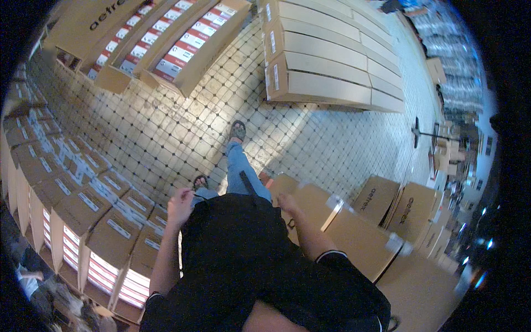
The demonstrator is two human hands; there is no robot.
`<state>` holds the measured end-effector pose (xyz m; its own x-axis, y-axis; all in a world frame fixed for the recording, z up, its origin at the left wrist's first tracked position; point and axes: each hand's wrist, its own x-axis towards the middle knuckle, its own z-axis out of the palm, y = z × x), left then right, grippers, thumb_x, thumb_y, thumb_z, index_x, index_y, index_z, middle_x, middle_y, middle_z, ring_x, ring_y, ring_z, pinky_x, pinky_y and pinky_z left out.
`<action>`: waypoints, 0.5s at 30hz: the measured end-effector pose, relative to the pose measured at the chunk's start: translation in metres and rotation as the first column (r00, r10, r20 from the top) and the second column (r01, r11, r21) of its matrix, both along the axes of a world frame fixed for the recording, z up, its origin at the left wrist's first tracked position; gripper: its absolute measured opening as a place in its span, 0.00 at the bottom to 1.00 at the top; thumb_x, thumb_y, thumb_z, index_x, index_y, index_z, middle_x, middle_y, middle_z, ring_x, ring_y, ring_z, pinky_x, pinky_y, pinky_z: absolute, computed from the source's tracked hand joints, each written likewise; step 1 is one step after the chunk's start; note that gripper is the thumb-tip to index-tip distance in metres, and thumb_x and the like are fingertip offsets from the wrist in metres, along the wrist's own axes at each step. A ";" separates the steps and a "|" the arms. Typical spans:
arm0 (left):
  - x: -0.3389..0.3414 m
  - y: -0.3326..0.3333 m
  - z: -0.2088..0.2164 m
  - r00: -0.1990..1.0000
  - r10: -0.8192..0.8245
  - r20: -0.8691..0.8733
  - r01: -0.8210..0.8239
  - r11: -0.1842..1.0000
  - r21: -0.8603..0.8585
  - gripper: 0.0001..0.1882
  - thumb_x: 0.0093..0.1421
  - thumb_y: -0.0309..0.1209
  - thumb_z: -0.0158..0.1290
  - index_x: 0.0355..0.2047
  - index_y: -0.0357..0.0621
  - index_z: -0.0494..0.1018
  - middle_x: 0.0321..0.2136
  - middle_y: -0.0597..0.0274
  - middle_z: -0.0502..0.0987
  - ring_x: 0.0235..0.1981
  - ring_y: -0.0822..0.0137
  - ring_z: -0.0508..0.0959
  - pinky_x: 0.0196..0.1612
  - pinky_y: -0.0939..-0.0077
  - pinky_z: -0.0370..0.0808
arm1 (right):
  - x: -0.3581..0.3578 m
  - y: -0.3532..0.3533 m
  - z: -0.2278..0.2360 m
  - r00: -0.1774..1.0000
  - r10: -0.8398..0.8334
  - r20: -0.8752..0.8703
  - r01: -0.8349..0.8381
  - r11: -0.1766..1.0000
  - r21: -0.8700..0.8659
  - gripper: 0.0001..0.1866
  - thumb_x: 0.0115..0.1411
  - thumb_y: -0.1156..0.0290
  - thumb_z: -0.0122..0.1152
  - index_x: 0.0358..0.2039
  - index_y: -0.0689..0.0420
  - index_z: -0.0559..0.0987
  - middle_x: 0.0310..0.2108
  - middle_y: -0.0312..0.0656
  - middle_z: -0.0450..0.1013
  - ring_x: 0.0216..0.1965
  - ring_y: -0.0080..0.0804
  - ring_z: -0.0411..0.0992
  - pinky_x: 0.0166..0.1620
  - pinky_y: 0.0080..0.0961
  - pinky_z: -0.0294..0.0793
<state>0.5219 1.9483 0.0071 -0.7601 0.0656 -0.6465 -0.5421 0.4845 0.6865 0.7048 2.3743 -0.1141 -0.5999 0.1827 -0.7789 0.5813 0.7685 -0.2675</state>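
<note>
My left hand [180,207] is at my left hip, its fingers curled together beside the dark cloth of my clothing. A thin dark line, perhaps a cord, runs from its fingertips toward my waist. What the fingers pinch, if anything, is too small to tell. By my other hip, my right hand [286,203] is closed in a loose fist, and its inner side is hidden. Brown cardboard boxes [312,200] stand right beside it. A dark strap [247,182] hangs in front of my jeans [239,166].
Stacked cartons [72,188] curve along my left. Ahead left, long open cartons [193,50] hold red-and-white boxes. A block of long closed cartons [329,77] lies ahead right on the tiled floor [204,122]. A dark-based stand [417,133] is farther right. People [30,279] show at lower left.
</note>
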 end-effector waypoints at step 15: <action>-0.014 0.093 -0.257 0.733 -0.153 0.662 0.267 0.961 -0.074 0.50 0.50 0.56 0.58 0.64 0.45 0.48 0.56 0.28 0.60 0.57 0.38 0.65 0.57 0.57 0.65 | -0.504 0.168 -0.044 0.933 0.156 -0.324 0.051 0.834 0.550 0.41 0.55 0.50 0.58 0.59 0.67 0.60 0.54 0.72 0.58 0.54 0.65 0.62 0.55 0.48 0.66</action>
<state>0.5081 2.0409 -0.2497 -0.1359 0.0303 -0.9903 -0.6974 0.7070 0.1173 0.2009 2.5424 -0.1585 -0.8277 0.4709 -0.3051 0.4864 0.8733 0.0282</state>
